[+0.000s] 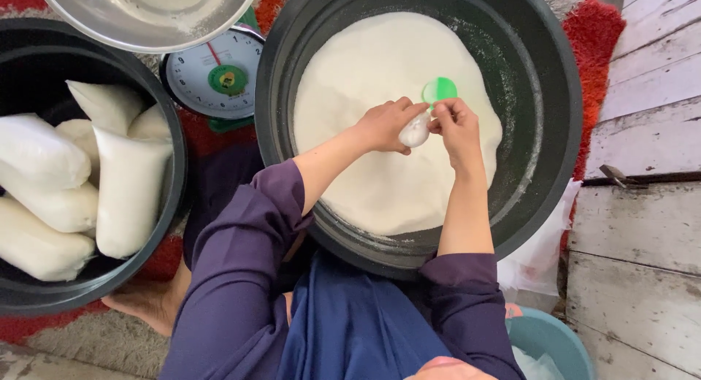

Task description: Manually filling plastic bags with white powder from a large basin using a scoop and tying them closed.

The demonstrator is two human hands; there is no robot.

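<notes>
The left hand [385, 123] pinched a small white bag [415, 131] over the big black tub [555, 117] of white powder [380, 183], and the right hand [456, 128] gripped a green scoop [440, 89] tightly beside it

Arms: we reach both forward, purple sleeves pushed up past the elbows | left hand [383, 124]: fingers curled closed, palm down | right hand [456, 128]: fingertips pinched shut, wrist bent inward | hands touching at the fingertips
</notes>
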